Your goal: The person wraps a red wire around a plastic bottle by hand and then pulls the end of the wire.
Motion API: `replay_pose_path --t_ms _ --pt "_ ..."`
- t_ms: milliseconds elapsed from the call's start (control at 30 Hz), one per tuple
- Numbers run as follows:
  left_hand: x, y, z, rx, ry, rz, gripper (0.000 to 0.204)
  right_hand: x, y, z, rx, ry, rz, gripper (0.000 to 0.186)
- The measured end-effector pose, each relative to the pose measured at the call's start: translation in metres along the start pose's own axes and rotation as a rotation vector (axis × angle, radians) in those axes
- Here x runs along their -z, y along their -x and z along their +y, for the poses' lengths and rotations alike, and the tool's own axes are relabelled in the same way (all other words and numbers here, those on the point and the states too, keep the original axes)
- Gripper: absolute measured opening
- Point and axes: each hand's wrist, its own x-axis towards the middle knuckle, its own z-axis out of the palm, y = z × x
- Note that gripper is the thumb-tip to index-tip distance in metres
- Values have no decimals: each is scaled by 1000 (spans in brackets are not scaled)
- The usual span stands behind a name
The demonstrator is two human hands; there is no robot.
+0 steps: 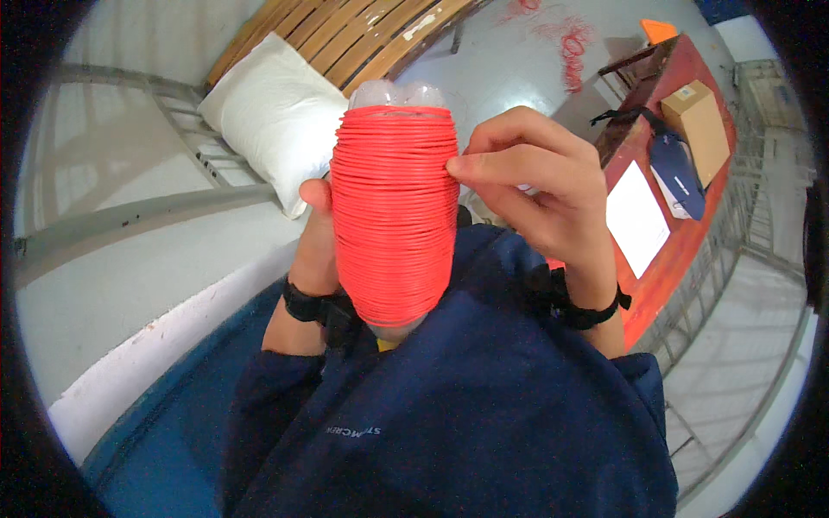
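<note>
In front of my chest a clear plastic bottle [401,93] stands with its base up and its neck toward me. Red cord [395,216] is wound round it in many close turns, covering nearly all of its side. A bit of yellow shows at the neck. My left hand [318,237] grips the bottle from the left and behind; its thumb is seen, while its other fingers are hidden. On the right side my right hand [544,186] pinches at the upper turns of the cord with thumb and forefinger. Its other fingers are curled.
A white pillow [281,121] leans by a slatted wooden bench [345,39] at the far left. Loose red strands [573,56] lie on the grey floor. To the right, a red table [639,298] bears white paper [637,220], a cardboard box [698,125] and a dark blue pouch [676,173].
</note>
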Motion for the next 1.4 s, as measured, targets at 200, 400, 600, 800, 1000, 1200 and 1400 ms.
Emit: replay_pose_path --t_ms 200,400,600,800,1000,1200,1400 --pt "-6 -7 16 -119 -145 -250 97 2 -4 -13 -21 15 -100 29" --pt "-13 4 17 -83 -151 -130 101 -7 -6 -19 -29 31 -144 31" --pt "-23 -10 19 -153 122 -213 129 -7 -25 -13 65 -13 -77 25" --pt "-20 -25 -7 -104 502 -394 122 0 -25 -3 20 -93 -61 18" --pt "-23 -14 -3 -23 443 -109 119 -8 -12 -3 -24 -106 -38 18" --pt "-12 -24 2 -171 150 -319 112 0 -18 -3 -42 -40 -75 26" --pt "-25 -18 2 -123 148 -149 124 3 -21 -14 -11 8 -79 27"
